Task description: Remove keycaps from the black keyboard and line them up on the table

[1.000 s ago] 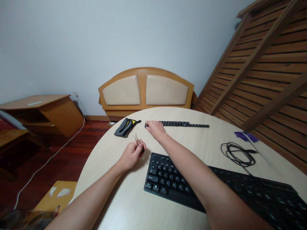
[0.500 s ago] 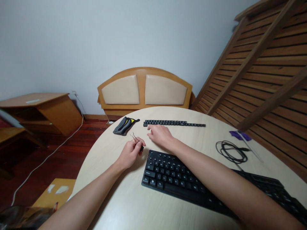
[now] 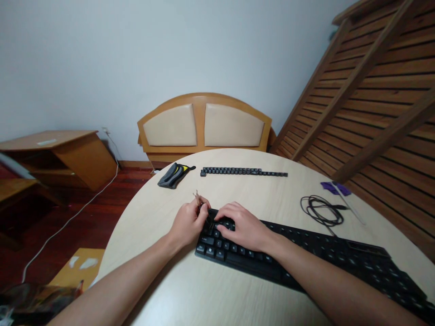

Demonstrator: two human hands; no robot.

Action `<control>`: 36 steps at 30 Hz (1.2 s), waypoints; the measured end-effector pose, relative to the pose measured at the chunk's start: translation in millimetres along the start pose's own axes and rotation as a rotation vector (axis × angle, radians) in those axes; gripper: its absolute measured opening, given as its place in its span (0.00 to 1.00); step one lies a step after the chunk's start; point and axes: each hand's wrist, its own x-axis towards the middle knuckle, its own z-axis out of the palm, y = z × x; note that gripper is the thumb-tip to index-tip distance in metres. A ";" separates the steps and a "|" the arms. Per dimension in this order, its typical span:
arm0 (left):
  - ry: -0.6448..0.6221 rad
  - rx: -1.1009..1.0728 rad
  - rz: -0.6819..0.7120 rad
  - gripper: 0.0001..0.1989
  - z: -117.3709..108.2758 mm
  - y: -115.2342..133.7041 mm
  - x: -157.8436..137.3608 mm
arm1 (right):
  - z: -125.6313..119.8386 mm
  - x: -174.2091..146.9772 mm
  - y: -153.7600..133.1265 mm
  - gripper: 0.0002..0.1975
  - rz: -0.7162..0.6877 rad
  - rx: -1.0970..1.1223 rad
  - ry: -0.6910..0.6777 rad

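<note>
At center, the left grip (image 3: 188,222) clamps a wire tool (image 3: 196,196); the right grip (image 3: 245,227), thumb apart, overlies a keyboard (image 3: 326,249) slanting lower right.

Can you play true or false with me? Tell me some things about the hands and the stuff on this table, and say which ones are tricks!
1. The left hand holds a wire tool. True.
2. A black cable lies coiled on the table. True.
3. The right hand is over the cable. False: it is over the left part of the keyboard.
4. The loose keys are nearer the person than the keyboard. False: they lie farther away, beyond it.
5. The keyboard is white. False: it is black.
</note>
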 end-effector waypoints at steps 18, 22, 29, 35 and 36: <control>-0.258 -0.304 -0.062 0.16 -12.5 -1.0 -0.3 | 3.0 -2.6 -3.8 0.07 -0.014 0.064 -0.021; -0.271 -0.375 -0.089 0.16 -9.1 -1.8 -4.0 | 6.3 -4.6 -2.9 0.05 -0.003 0.039 -0.005; -0.145 -0.529 -0.190 0.18 4.7 -5.3 -5.7 | 11.0 -4.8 -5.2 0.05 0.015 0.012 0.029; -0.067 -0.640 -0.365 0.19 12.3 -4.5 -4.1 | 18.1 -6.1 -5.7 0.05 -0.006 -0.043 0.064; -0.061 -0.650 -0.382 0.20 12.6 -4.3 -4.1 | 19.4 -6.3 -5.7 0.05 -0.012 -0.056 0.067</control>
